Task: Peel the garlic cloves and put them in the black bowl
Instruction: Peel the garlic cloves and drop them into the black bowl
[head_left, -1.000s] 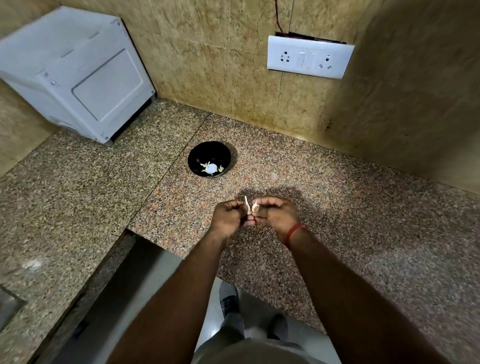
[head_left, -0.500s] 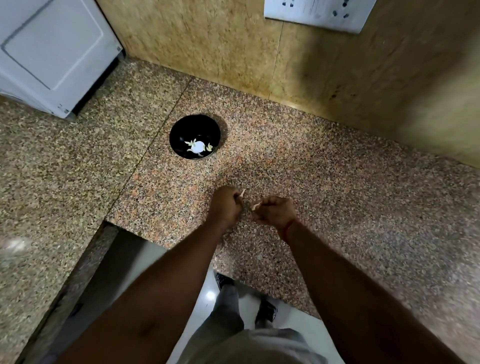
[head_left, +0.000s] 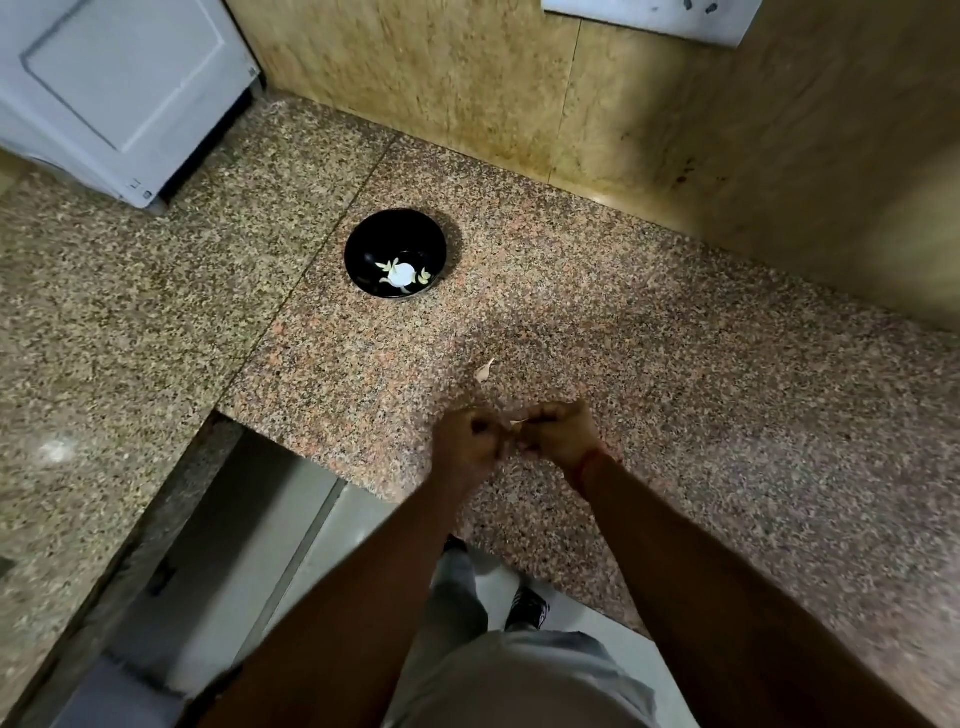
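Fingers of both hands are curled in tight: the left hand (head_left: 467, 439) and right hand (head_left: 558, 434) meet knuckle to knuckle just below frame centre, pinching a pale garlic clove (head_left: 517, 425) between them; only a sliver of it shows, so how much skin is left on it is hard to tell. Exact fingertip contact is blurred. Judging by this, the step in hand is peeling, mid-strip, not yet the drop-off. A loose scrap of garlic skin (head_left: 485, 370) lies on the countertop (head_left: 701, 395) just above the hands. Black bowl (head_left: 396, 253) sits upper centre, well apart from the hands, with a few pale garlic pieces (head_left: 402, 273) already in it, so the task looks partly done. Next move likely needs the last skin pulled clear, then one hand carrying the bare clove up and left to the bowl and letting go over the rim. Path between hands and bowl shows only bare granite and that scrap, nothing blocking. White appliance (head_left: 119, 88) fills the upper left, a wall socket plate (head_left: 649, 18) is cut off at the top edge, both clear of the route. Risk: small slick clove slipping from the pinch and dropping off the counter edge near the hands.
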